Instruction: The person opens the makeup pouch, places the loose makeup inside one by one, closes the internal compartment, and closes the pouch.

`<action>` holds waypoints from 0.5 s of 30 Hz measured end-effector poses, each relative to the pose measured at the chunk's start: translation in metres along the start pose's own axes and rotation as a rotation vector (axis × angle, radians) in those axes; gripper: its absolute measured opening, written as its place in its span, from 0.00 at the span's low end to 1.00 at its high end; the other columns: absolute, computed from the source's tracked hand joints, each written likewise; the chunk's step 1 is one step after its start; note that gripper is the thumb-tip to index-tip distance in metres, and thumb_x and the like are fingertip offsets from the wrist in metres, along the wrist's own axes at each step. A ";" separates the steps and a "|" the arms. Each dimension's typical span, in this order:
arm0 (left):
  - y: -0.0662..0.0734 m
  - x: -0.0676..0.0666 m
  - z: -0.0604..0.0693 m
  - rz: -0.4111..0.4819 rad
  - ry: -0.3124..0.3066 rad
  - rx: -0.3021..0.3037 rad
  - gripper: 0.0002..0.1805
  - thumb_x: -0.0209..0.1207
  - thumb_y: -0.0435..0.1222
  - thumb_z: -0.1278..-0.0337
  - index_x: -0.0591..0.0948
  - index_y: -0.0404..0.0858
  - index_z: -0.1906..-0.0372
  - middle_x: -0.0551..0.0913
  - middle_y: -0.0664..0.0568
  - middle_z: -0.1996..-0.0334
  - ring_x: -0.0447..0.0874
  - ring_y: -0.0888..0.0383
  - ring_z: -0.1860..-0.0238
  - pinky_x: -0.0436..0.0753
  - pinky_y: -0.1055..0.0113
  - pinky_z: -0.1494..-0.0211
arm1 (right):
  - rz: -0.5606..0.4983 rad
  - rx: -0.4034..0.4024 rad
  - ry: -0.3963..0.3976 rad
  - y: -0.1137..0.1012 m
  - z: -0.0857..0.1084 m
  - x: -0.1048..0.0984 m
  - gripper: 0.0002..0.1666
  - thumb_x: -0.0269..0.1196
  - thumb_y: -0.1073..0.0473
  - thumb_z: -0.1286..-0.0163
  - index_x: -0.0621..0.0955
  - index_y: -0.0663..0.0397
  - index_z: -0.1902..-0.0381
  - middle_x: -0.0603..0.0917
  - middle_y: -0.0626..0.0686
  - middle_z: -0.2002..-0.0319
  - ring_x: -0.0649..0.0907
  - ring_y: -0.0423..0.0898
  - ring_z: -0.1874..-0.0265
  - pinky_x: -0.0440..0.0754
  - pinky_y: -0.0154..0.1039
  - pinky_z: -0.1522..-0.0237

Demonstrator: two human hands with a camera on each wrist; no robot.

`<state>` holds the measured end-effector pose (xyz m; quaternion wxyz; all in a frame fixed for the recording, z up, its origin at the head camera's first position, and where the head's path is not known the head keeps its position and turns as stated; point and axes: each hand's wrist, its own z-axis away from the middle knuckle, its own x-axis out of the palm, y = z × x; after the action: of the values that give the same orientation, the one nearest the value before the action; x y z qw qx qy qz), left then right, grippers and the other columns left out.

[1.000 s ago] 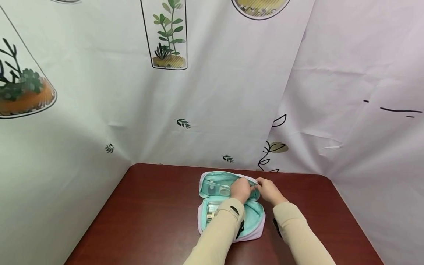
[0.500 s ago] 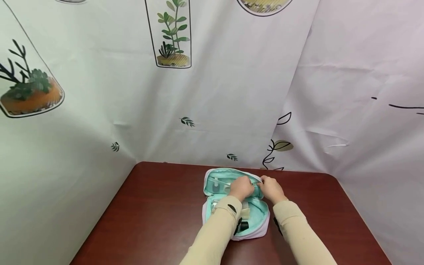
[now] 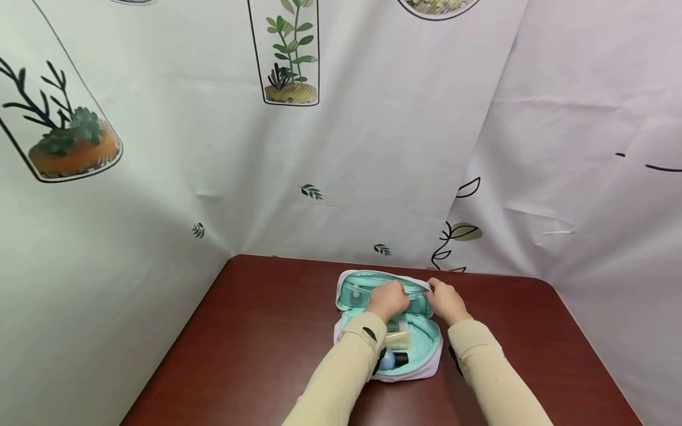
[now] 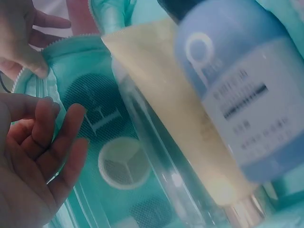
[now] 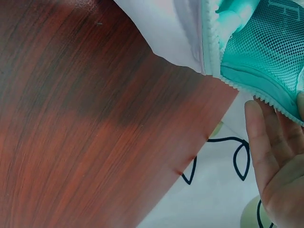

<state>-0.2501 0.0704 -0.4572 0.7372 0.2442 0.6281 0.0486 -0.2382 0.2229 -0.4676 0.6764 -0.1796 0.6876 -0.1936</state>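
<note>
A lavender toiletry bag (image 3: pixel 429 368) with a mint lining lies unzipped on the table, its lid folded back. My left hand (image 3: pixel 388 300) is over the lid's mesh pocket (image 4: pixel 88 173), thumb and index finger pinched together at the pocket's zipper; the pull itself is hidden by the fingers. At the lid's right corner, my right hand (image 3: pixel 447 302) grips the zippered edge (image 5: pixel 266 99), fingers behind and thumb in front. Behind the mesh sit a dark round item (image 4: pixel 95 109) and a pale round case (image 4: pixel 124 164). A cream tube (image 4: pixel 161 95) and blue bottle (image 4: pixel 247 90) lie in the main compartment.
The reddish-brown table (image 3: pixel 266 331) extends around the bag. A white curtain (image 3: pixel 373 148) printed with plants hangs behind the table's far edge. A clear bottle (image 4: pixel 183 178) lies beside the cream tube.
My left hand has slid left along the lid pocket relative to the bag, uncovering more of the tube and the blue bottle below. The right hand keeps its grip on the lid's corner.
</note>
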 end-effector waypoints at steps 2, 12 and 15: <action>-0.004 -0.001 0.001 -0.007 0.008 0.015 0.23 0.52 0.37 0.41 0.62 0.47 0.91 0.57 0.56 0.92 0.55 0.60 0.88 0.60 0.67 0.85 | 0.005 -0.011 0.000 0.001 0.000 0.000 0.07 0.56 0.61 0.34 0.76 0.57 0.60 0.81 0.63 0.61 0.80 0.53 0.67 0.75 0.50 0.67; -0.034 -0.007 0.011 0.011 0.074 0.099 0.23 0.50 0.35 0.40 0.58 0.47 0.89 0.50 0.58 0.91 0.44 0.61 0.85 0.52 0.68 0.83 | -0.002 -0.020 0.000 0.001 0.003 -0.001 0.09 0.55 0.62 0.33 0.76 0.55 0.56 0.80 0.63 0.57 0.80 0.54 0.64 0.75 0.53 0.63; -0.044 -0.007 0.014 0.025 0.094 0.160 0.23 0.50 0.35 0.39 0.58 0.47 0.88 0.50 0.58 0.90 0.45 0.62 0.85 0.53 0.70 0.81 | -0.003 -0.019 -0.005 0.003 0.003 0.000 0.09 0.55 0.62 0.33 0.76 0.54 0.56 0.80 0.63 0.57 0.79 0.54 0.65 0.74 0.53 0.64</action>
<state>-0.2488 0.0246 -0.4678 0.6845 0.3075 0.6607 0.0189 -0.2353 0.2260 -0.4693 0.6762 -0.1875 0.6874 -0.1873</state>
